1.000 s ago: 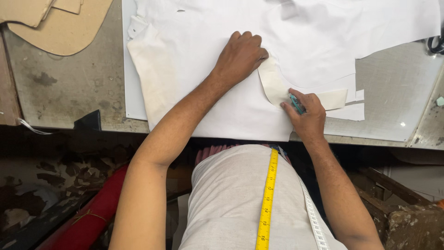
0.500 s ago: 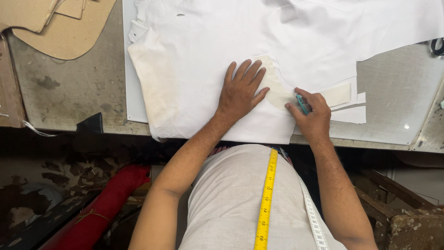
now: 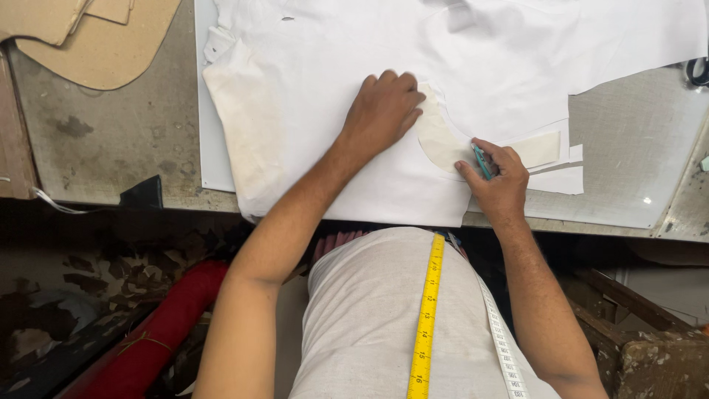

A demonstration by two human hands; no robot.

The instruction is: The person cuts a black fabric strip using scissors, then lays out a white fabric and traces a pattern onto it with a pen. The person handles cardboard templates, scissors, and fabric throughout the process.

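Yellow tape measure hangs down your chest, nearest the camera. Beyond it, at the table's near edge, your right hand is clenched around a small teal marker, probably chalk, its long axis pointing up and left onto the curved cream pattern piece. You look mid-tracing; the next stroke needs the pattern kept from slipping. Your left hand lies flat, gripping nothing, pressing white fabric. Farthest, brown card templates.

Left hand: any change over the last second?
The left hand slid toward the person across the white fabric at the half-second mark, then back, pressing flat. The right hand kept its grip on the teal marker at the curved pattern piece.
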